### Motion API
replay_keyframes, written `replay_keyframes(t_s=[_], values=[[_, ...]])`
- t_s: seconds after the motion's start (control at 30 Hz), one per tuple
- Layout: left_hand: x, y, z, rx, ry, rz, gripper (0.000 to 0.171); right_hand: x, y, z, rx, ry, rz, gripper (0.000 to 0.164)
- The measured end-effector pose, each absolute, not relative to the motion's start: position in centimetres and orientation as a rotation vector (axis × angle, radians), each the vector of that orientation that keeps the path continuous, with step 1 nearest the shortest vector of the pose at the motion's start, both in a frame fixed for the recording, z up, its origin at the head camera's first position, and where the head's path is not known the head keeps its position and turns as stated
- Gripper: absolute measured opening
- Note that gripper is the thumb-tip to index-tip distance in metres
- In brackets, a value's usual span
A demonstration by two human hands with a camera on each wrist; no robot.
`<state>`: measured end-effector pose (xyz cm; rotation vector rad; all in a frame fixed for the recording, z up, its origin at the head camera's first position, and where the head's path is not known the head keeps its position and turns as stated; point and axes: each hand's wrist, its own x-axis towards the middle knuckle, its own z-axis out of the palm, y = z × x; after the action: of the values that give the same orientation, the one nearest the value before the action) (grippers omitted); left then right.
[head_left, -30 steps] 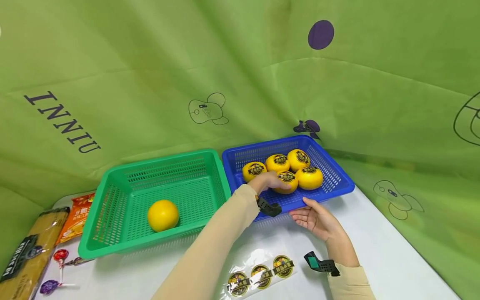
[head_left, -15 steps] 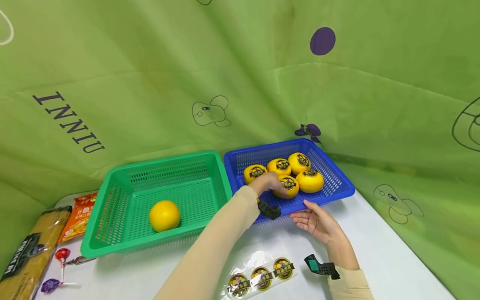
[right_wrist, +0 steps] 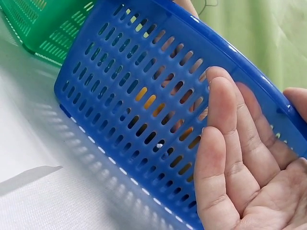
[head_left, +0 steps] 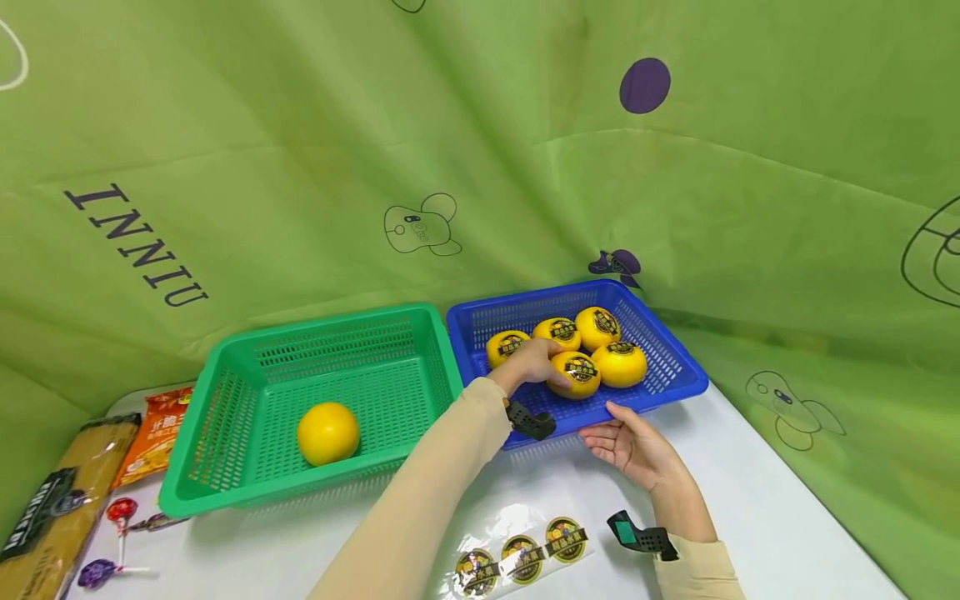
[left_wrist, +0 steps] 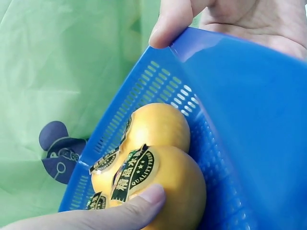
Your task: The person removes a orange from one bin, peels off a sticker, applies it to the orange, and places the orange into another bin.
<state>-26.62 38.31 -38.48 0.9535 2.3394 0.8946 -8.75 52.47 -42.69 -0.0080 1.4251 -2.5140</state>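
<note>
In the head view a blue plastic basket point(head_left: 480, 312) contains several oranges, each with a black-and-gold label. My left hand point(head_left: 531, 363) reaches inside and grips the front orange point(head_left: 576, 375) from its left side, thumb toward the near side. The left wrist view shows the thumb point(left_wrist: 139, 206) lying on this fruit beside its label. At the basket's front rim, my right hand point(head_left: 633, 442) holds on with the thumb over the top edge. Its fingers point(right_wrist: 223, 110) lie against the slotted outer wall in the right wrist view.
A green basket point(head_left: 360, 392) with one unlabelled orange point(head_left: 328, 433) stands to the left. A clear strip of round labels point(head_left: 521, 558) lies in front. Lollipops point(head_left: 101, 572), an orange snack bag point(head_left: 153, 433) and a brown packet point(head_left: 67, 500) are at far left. A green curtain point(head_left: 337, 167) hangs behind.
The left hand has shifted slightly left around the front orange, leaving its label uncovered. The right hand stays at the blue basket's rim.
</note>
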Motion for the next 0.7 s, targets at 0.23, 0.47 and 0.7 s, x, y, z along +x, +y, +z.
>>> replay_keyframes(t_s=[0.23, 0.47, 0.7], values=[[-26.42, 37.71, -38.40, 0.947, 2.347, 0.855, 0.068, -8.82, 52.28, -42.65, 0.020, 1.438, -2.514, 0.052], [-26.44, 37.67, -38.32, 0.988, 2.294, 0.801, 0.076, -8.81, 52.32, -42.86, 0.005, 1.427, -2.519, 0.052], [-26.25, 38.25, -37.55, 1.048, 2.295, 0.685, 0.077, -8.70, 52.42, -42.81, -0.001, 1.399, -2.536, 0.054]])
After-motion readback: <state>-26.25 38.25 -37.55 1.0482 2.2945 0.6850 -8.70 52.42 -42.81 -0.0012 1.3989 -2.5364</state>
